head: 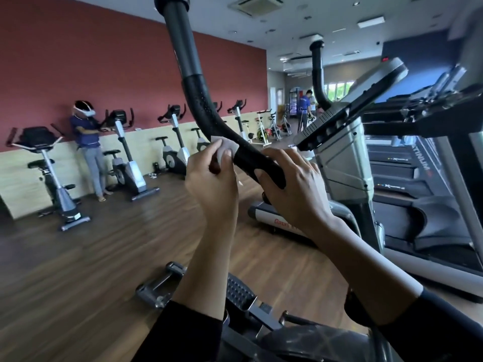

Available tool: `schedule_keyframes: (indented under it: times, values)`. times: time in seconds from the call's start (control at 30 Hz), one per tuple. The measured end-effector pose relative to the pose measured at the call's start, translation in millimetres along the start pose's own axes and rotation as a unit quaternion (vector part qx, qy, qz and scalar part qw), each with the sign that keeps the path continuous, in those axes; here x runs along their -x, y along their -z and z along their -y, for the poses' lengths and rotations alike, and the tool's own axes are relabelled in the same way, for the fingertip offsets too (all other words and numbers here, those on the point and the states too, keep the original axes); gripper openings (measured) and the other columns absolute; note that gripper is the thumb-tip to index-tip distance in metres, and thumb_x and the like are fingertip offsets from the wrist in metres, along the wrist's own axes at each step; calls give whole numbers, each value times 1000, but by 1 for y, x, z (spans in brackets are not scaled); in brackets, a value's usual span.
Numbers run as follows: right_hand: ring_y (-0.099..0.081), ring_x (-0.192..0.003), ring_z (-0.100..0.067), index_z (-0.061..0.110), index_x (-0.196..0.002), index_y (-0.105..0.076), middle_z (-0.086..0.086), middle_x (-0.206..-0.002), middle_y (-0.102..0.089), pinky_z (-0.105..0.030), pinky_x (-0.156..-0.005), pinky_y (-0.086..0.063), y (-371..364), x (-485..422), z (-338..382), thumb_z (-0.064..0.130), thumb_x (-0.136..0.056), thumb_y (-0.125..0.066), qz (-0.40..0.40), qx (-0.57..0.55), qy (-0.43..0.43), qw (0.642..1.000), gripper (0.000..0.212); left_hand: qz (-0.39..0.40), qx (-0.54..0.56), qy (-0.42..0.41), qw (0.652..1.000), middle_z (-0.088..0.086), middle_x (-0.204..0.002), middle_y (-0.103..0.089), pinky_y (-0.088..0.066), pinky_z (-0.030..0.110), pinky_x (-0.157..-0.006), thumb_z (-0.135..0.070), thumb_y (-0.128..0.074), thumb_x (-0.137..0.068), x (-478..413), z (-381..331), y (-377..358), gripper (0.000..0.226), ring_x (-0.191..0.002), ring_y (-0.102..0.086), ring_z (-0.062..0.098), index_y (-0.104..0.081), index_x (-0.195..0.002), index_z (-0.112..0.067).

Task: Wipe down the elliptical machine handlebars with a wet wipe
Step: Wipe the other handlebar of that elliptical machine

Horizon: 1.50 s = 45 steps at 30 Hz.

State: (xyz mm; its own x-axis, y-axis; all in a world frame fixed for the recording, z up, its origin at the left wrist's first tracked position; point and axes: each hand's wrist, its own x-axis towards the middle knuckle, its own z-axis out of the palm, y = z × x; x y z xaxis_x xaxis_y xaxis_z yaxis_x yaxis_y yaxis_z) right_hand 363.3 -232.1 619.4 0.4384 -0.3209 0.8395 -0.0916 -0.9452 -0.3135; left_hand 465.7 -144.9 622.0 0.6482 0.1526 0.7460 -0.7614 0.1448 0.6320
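A long curved black handlebar (198, 100) of the elliptical rises from centre frame to the top edge. Its lower foam grip looks damp. My left hand (211, 178) pinches a white wet wipe (226, 147) and holds it against the underside of the grip. Just to the right, my right hand (292, 184) wraps around the lower end of the same bar, thumb under it. A second black handlebar (317, 74) stands farther back on the right.
The elliptical's grey console (347, 111) and column stand right of my hands, with treadmills (418, 178) beyond. A foot pedal (240, 291) lies below my forearms. Exercise bikes (49, 158) line the red wall, where a person (87, 142) stands. Other people are at the far back.
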Motion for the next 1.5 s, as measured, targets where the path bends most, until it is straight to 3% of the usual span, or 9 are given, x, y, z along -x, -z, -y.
schedule_keyframes:
  times: [0.43,0.6,0.73,0.83,0.97,1.1,1.27,1.4,1.5]
  values:
    - [-60,-96,-18,33,-129,-56,5,-121,-63,-28,-74,-43,-9,-56,16,32,-94,-50,103,-75,15,992,35,-51,-26,-33,998,7,-96,-69,-46,14,-80,-15,-69,-83,-50,-1,-12,23,-88,-65,19,-75,-104,-12]
    - [-60,-98,-15,39,-134,-50,8,-126,-61,-25,-75,-37,-16,-80,21,31,-95,-48,134,-115,18,984,40,-50,3,-57,997,1,-92,-69,-47,15,-81,-10,-72,-81,-59,0,-9,20,-85,-65,16,-75,-101,-11]
    - [-52,-71,6,41,-138,-46,13,-126,-60,-20,-75,-34,-23,-95,22,32,-94,-49,152,-139,25,978,44,-76,2,-64,995,5,-95,-71,-48,17,-85,-10,-73,-80,-78,-1,-12,20,-86,-65,11,-75,-100,-11]
    - [-56,-63,0,42,-137,-46,15,-124,-62,-23,-73,-42,-23,-105,20,30,-94,-51,150,-153,31,976,45,-79,2,-74,994,3,-91,-68,-46,9,-77,-10,-74,-81,-68,5,-12,19,-76,-62,4,-75,-100,-10]
    - [-67,-83,-15,37,-135,-51,20,-114,-63,-23,-83,-47,-27,-118,17,23,-94,-51,159,-220,9,962,43,-69,12,-73,995,1,-92,-69,-50,19,-81,-14,-74,-81,-83,8,-13,21,-80,-63,4,-75,-101,-11]
    - [-63,-95,-6,36,-134,-52,19,-107,-66,-36,-102,-44,-39,-132,10,20,-95,-50,190,-279,2,941,42,-75,-3,-94,993,-8,-86,-64,-41,6,-76,-13,-72,-82,-92,7,-15,21,-78,-58,-8,-74,-103,-12]
    - [-58,-78,4,26,-140,-46,8,-114,-64,-17,-81,-49,-45,-141,4,8,-99,-45,211,-361,21,908,44,-86,-2,-88,992,-14,-87,-63,-40,4,-75,-13,-72,-83,-80,12,-15,20,-79,-59,-12,-74,-103,-10]
    - [-58,-106,3,38,-141,-40,12,-123,-60,-23,-98,-45,-53,-149,-3,15,-99,-48,230,-387,41,892,49,-132,-26,-108,985,-7,-89,-71,-48,14,-77,-18,-70,-84,-102,3,-24,18,-79,-61,-7,-75,-98,-9]
    - [-59,-100,9,41,-140,-40,16,-119,-60,-12,-87,-47,-59,-153,-6,12,-98,-50,241,-421,54,873,51,-150,-35,-94,984,-1,-91,-72,-48,16,-74,-19,-70,-85,-89,4,-26,16,-84,-64,0,-75,-97,-10]
